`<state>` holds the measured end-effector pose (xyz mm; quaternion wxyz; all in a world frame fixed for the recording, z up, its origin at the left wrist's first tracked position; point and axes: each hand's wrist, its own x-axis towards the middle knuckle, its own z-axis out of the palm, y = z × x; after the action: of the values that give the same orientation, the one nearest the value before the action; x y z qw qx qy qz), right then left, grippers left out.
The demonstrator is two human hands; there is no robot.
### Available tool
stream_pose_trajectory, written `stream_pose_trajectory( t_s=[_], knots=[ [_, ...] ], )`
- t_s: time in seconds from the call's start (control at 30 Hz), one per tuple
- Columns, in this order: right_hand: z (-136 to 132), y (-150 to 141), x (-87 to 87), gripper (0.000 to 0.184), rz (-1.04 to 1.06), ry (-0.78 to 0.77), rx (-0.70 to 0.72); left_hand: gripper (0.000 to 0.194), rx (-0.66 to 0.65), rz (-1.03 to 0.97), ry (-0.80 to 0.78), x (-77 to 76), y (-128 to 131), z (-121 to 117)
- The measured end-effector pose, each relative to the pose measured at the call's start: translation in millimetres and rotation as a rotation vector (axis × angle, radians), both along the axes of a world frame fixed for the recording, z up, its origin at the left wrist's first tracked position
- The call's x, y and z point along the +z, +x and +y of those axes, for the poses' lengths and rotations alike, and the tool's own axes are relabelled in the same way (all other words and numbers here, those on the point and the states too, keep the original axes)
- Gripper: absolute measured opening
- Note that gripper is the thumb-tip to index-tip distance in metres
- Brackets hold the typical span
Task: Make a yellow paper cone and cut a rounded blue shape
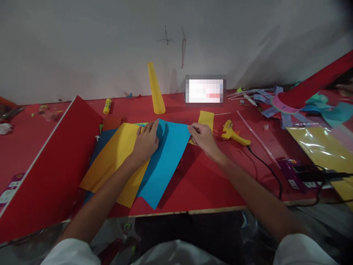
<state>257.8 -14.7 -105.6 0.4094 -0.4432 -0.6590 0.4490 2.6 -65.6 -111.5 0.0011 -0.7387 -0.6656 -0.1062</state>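
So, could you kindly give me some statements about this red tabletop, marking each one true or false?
1. The right grip pinches a corner of the blue sheet. True.
2. The glue gun has a black cord. True.
3. The glue gun is blue. False: it is yellow.
4. The yellow cone stands on its wide end. True.
5. The glue gun lies left of the yellow cone. False: it lies to the right.

2 arms (108, 193) reach forward, left hand (146, 140) palm-down, right hand (203, 137) pinching.
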Motion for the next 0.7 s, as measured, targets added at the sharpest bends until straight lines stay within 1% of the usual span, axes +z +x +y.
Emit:
stream_pose_trajectory(
  t_s=[0.07, 0.13, 0.17, 0.23, 0.3, 0.33, 0.4, 0.47, 0.5, 0.57, 0.6, 0.63, 0.7],
  knots=[
    [-0.6, 9.5, -1.1, 0.048, 0.098, -0.014, -0.047, 0.066, -0.009, -0.006, -0.014, -4.5, -3.4, 9.1],
    [-3.7, 12.5, -5.8, 0.047, 0.133, -0.017, -0.069, 0.064, -0.007, -0.031, -0.033, -9.4, -6.0, 18.3],
    [-5.7, 11.4, -9.6, 0.047, 0.109, -0.007, -0.066, 0.063, 0.002, -0.04, -0.038, -11.8, -7.0, 22.4],
    [-10.0, 5.7, -18.4, 0.048, -0.002, 0.002, -0.017, 0.063, 0.017, -0.05, -0.036, -16.1, -8.6, 28.8],
    [-13.3, -1.2, -25.0, 0.05, -0.123, 0.01, 0.077, 0.062, 0.03, -0.048, -0.026, -19.1, -10.8, 32.1],
    [-14.3, -3.5, -26.3, 0.049, -0.168, 0.014, 0.104, 0.062, 0.04, -0.043, -0.018, -20.2, -12.7, 32.6],
    [-14.2, -2.7, -24.2, 0.041, -0.202, 0.031, 0.11, 0.06, 0.067, -0.026, 0.004, -22.2, -18.9, 32.1],
    [-10.5, 6.8, -18.4, 0.029, -0.16, 0.07, 0.058, 0.058, 0.093, -0.003, 0.026, -23.9, -28.1, 30.3],
    [-7.2, 14.5, -15.7, 0.027, -0.122, 0.089, 0.015, 0.058, 0.105, 0.007, 0.039, -24.5, -33.3, 29.1],
    [1.7, 33.2, -13.4, 0.03, -0.061, 0.108, -0.077, 0.057, 0.126, 0.026, 0.077, -23.4, -42.4, 26.1],
    [6.7, 42.8, -14.3, 0.032, -0.037, 0.093, -0.125, 0.055, 0.133, 0.038, 0.105, -21.3, -45.3, 24.1],
    [11.6, 51.8, -16.4, 0.034, 0.004, 0.069, -0.176, 0.054, 0.136, 0.055, 0.13, -18.0, -46.5, 21.6],
    [20.1, 65.6, -22.7, 0.036, 0.154, 0.02, -0.276, 0.05, 0.135, 0.105, 0.145, -8.3, -43.3, 14.6]
  ],
)
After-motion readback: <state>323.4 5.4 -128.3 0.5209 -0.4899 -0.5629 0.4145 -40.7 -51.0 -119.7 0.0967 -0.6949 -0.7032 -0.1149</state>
